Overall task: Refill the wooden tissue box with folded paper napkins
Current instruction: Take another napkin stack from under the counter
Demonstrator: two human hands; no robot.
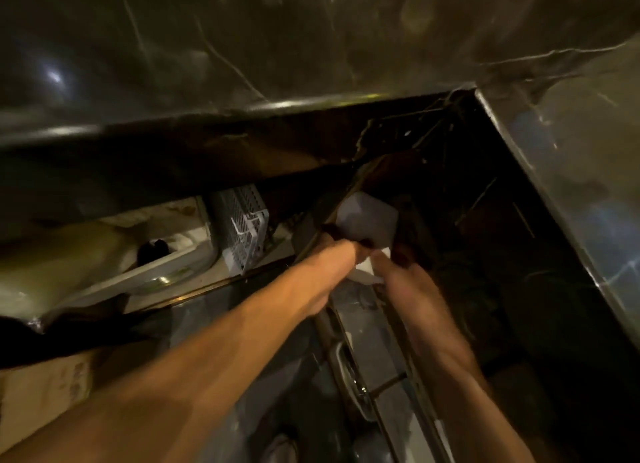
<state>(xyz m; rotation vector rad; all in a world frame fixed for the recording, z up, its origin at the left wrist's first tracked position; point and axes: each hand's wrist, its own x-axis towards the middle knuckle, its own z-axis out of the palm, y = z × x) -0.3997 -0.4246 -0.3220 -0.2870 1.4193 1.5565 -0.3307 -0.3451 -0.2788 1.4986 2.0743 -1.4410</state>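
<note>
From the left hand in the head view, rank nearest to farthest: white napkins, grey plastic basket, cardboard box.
1. White napkins: touching the left hand, just beyond it.
2. Grey plastic basket: to its left, under the counter.
3. Cardboard box: far lower left.

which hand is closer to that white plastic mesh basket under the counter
Left. The left hand is just right of the white mesh basket, gripping the napkins. The right hand is farther right, beyond the left.

Nothing legible is showing anywhere; faint dark printing is sitting on the cardboard box beneath the left forearm, too blurred to read.
</note>
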